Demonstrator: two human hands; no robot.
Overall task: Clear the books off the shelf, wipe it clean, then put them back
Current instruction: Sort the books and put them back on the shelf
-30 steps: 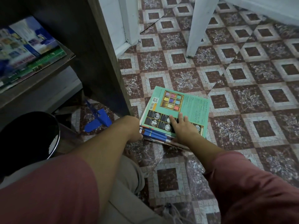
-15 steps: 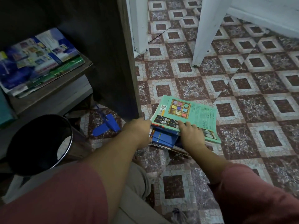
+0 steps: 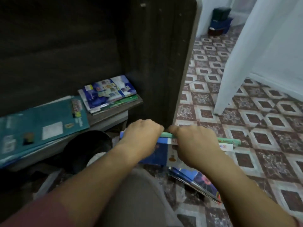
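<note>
Raised off the floor [image 3: 262, 138], books [image 3: 161, 153] are gripped between curled left hand [image 3: 141, 133] and right hand [image 3: 193, 141].

There were 2 hands, the left hand [image 3: 142, 135] and the right hand [image 3: 193, 143], with 1 stack of books [image 3: 161, 151] gripped between them. Beyond the left hand lay 1 teal book [image 3: 41, 122] and 1 small pile [image 3: 108, 94]; below it stood 1 black bin [image 3: 88, 145].

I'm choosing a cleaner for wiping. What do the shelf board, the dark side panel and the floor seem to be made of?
Shelf board: probably laminated wood board, matte grey-brown with faint grain.
Side panel: likely the same, darker, matte, with vertical grain streaks and a pale edge strip.
Floor: probably ceramic tile, with a slight sheen, a repeating printed pattern and joint lines.
</note>
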